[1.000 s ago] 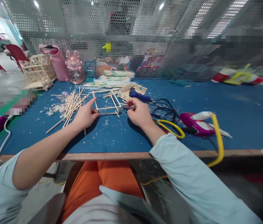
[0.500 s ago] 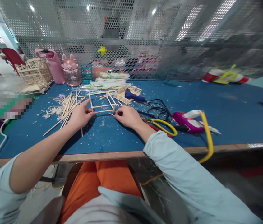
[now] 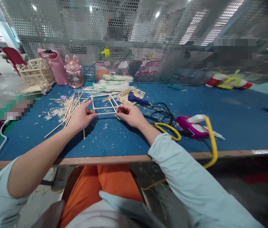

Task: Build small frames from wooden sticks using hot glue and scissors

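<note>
Between my hands stands a small open frame of thin wooden sticks (image 3: pixel 105 108), held just above the blue tabletop. My left hand (image 3: pixel 83 114) pinches its left corner between thumb and fingers, with the index finger along the upright. At the right corner my right hand (image 3: pixel 131 114) has closed its fingertips on the frame. A short stick end shows under that thumb; whether it is joined to the frame is unclear. Loose wooden sticks (image 3: pixel 70 109) lie in a heap beside my left hand. Behind my right hand, a blue glue gun (image 3: pixel 137 98) rests by another stick structure (image 3: pixel 124 95).
Yellow-handled cutters (image 3: pixel 168 130) and a purple power strip (image 3: pixel 191 127) with a yellow cable lie to the right. Bundled sticks (image 3: pixel 115 83), a pink bottle (image 3: pixel 58 69), a rabbit-eared jar (image 3: pixel 74 72) and a stick model (image 3: pixel 35 76) line the back, before a perforated metal screen (image 3: pixel 77 28).
My right hand has moved slightly up to the frame's right corner, from just below it where it pinched a short stick. My left hand keeps its hold.
</note>
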Tool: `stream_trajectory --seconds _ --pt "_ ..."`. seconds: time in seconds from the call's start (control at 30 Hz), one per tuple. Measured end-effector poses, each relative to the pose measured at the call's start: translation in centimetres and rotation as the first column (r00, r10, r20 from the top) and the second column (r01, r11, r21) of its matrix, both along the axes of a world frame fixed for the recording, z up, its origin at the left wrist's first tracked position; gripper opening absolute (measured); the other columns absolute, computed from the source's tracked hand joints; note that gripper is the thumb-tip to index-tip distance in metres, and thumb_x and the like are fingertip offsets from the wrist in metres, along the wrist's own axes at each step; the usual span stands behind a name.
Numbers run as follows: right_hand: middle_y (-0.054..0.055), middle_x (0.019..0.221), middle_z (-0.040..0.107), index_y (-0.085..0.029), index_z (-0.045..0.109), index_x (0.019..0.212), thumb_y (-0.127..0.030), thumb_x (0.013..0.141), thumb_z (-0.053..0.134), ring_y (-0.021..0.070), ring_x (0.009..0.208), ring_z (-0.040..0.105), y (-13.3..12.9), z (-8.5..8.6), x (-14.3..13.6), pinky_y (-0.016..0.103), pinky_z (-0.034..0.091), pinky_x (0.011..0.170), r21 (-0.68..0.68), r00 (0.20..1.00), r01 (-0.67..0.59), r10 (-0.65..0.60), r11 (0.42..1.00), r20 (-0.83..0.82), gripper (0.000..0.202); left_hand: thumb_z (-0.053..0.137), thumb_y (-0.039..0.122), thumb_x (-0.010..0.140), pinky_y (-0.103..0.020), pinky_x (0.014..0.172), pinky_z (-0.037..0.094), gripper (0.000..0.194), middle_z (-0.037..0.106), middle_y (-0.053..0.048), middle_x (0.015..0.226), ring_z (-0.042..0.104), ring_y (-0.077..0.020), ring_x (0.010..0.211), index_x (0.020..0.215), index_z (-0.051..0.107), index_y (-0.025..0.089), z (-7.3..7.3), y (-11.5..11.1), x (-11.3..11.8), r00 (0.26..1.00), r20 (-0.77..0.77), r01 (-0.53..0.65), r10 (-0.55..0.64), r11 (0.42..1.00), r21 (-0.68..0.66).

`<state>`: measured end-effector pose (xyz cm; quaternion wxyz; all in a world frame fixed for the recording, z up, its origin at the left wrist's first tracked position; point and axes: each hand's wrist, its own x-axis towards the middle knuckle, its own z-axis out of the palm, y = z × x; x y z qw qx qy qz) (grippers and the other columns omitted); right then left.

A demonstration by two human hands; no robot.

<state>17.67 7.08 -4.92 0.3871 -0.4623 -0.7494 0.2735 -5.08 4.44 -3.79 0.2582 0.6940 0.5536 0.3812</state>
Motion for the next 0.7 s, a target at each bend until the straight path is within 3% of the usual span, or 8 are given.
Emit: stream_trajectory --seconds 0.47,0.7 --pt "-0.005 0.061 0.05 -0.017 0.053 0.072 -0.029 0.06 0.064 0.0091 0.055 0.045 0.62 -0.5 -0.02 0.025 0.037 0.056 -0.081 0.993 -0.025 0.015 0.996 -0.116 0.019 0.059 0.017 0.073 -0.027 0.073 0.047 0.068 0.069 -0.003 0.078 0.062 -0.0122 0.069 0.136 0.037 0.012 0.01 -0.27 0.09 0.996 0.063 0.064 -0.066 0.997 0.038" --pt "-0.006 0.06 0.053 -0.018 0.051 0.072 -0.026 0.057 0.064 0.0096 0.055 0.049 0.45 -0.27 -0.1 0.026 0.039 0.057 -0.13 0.986 -0.059 0.037 0.99 -0.165 0.021 0.063 0.023 0.072 -0.03 0.078 0.047 0.065 0.071 -0.005 0.082 0.063 -0.0143 0.074 0.133 0.044 0.013 -0.18 -0.05 0.16 0.996 0.089 0.006 -0.013 0.997 0.08"
